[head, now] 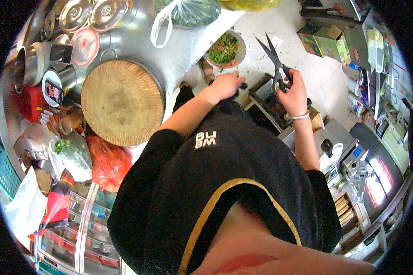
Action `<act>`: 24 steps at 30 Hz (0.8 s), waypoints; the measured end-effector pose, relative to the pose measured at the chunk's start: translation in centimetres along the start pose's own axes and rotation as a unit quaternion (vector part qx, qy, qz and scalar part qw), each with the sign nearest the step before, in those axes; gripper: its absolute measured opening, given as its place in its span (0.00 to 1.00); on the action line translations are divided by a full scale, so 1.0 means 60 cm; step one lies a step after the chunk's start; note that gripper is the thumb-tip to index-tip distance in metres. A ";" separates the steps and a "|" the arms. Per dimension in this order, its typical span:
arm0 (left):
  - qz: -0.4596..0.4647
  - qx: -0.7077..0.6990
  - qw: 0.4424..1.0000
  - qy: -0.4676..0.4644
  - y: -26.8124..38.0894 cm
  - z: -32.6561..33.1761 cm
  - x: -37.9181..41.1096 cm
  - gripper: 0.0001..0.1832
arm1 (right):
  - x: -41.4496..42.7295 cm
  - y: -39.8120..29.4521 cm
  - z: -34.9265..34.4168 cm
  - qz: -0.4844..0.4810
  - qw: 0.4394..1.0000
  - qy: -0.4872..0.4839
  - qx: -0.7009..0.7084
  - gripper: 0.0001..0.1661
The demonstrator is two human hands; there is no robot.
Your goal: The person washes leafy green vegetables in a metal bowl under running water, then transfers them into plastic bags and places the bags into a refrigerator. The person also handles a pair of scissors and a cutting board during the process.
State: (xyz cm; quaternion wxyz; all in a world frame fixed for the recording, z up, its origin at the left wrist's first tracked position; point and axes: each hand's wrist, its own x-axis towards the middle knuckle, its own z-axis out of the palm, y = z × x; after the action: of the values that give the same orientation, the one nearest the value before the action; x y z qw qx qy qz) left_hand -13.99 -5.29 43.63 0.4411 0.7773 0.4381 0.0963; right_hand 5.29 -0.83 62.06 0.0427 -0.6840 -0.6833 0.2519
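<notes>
My right hand (293,93) grips the handles of a pair of black scissors (277,62). The blades point away from me and stand slightly apart. My left hand (227,85) is curled in front of my waist, beside a small dark object; whether it holds that object I cannot tell. Beyond my left hand, a white tub (241,51) stands on the floor with cut green leaves and stems (223,48) in it. A round wooden chopping block (123,103) rests at the steel counter's edge, left of my left arm.
The steel counter (137,37) carries lidded pots (107,13), a phone (54,92), a red plastic bag (110,161) and a clear bag of greens (72,158). Another tied bag (192,12) lies at its far end. Scraps litter the tiled floor (316,75). Cardboard boxes (330,41) stand right.
</notes>
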 end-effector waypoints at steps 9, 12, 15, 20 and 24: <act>-0.283 0.137 0.948 -0.045 -0.186 -0.399 -0.115 0.23 | -0.004 0.002 0.046 0.025 0.996 -0.044 0.073 0.28; -0.315 0.158 0.899 0.260 -0.109 -0.466 -0.028 0.22 | -0.002 -0.009 0.067 0.000 0.996 -0.050 0.075 0.27; -0.350 0.160 0.862 0.329 -0.096 -0.442 0.058 0.42 | 0.005 -0.037 0.064 0.000 0.995 -0.057 0.084 0.27; -0.327 0.169 0.889 0.272 -0.122 -0.419 0.080 0.15 | 0.021 -0.032 0.068 -0.061 0.995 -0.028 0.070 0.25; -0.241 0.200 0.865 0.393 -0.082 -0.425 -0.057 0.10 | 0.088 0.011 0.117 -0.046 0.986 -0.118 0.107 0.25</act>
State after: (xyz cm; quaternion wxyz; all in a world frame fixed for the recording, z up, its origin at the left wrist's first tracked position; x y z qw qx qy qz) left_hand -32.67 8.56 55.75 0.0772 0.6169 0.7587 0.1945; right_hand 2.76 2.14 54.15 0.0466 -0.6089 -0.6834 0.4000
